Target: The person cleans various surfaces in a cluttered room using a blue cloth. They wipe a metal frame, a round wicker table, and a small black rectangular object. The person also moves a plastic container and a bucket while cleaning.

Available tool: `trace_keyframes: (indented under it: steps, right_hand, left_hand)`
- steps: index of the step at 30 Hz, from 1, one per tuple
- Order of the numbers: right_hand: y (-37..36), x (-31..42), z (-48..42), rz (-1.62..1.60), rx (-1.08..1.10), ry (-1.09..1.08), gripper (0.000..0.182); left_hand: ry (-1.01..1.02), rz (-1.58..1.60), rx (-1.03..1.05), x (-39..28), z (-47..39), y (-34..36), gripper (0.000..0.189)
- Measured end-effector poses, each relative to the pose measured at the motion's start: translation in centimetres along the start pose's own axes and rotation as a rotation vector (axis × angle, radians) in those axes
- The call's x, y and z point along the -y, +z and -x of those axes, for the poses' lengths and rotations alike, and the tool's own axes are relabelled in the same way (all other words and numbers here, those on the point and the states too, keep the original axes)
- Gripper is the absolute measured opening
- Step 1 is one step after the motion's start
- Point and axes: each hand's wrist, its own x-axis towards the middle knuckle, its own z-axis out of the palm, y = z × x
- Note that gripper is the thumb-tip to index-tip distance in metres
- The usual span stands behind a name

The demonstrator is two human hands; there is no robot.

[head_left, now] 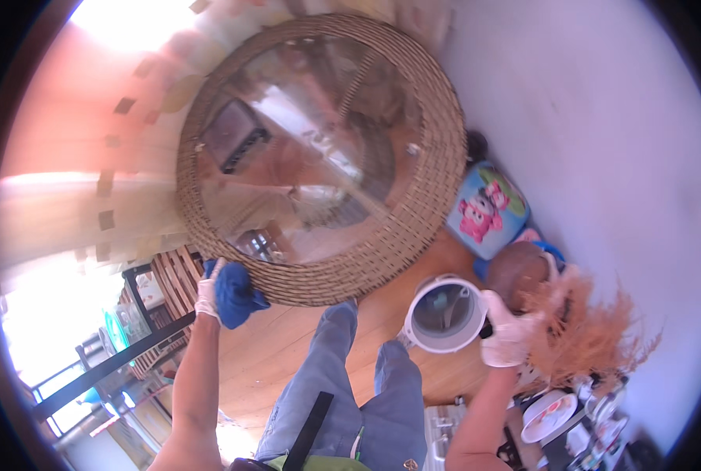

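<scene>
My left hand [208, 297], in a white glove, grips a bunched blue cloth [235, 294] against the near left rim of a round table [327, 285]. The table has a woven wicker border and a shiny glass centre [309, 218]. My right hand [506, 338], also gloved, is at the right side of a round white bucket [416, 318], with its fingers curled at the rim. The bucket's inside looks grey and dark. Beside that hand spreads a bunch of orange-brown dried grass plumes [585, 329].
A blue box with pink cartoon figures [485, 206] and a brown rounded object [515, 274] stand by the pale wall [591, 147]. Lower right, a white oval dish [549, 417] sits among clutter. Patterned curtains [79, 206] and a dark rail [121, 353] are at left.
</scene>
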Motion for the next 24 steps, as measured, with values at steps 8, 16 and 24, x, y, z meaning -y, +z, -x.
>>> trace_keyframes:
  steps: [8,16,24]
  right_hand:
    - [13.4,21.9,-3.1,-0.586,0.176,-0.497,0.110]
    - [23.1,32.3,-4.2,-0.483,0.489,-0.647,0.096]
    - [27.5,32.0,-3.7,-0.039,0.470,-0.846,0.082]
  left_hand:
    - [0.176,-0.189,-0.059,-0.4,4.3,4.6,0.027]
    - [0.182,-0.230,-0.084,-0.8,5.2,5.8,0.037]
    - [0.165,-0.204,-0.074,-1.3,5.7,6.1,0.034]
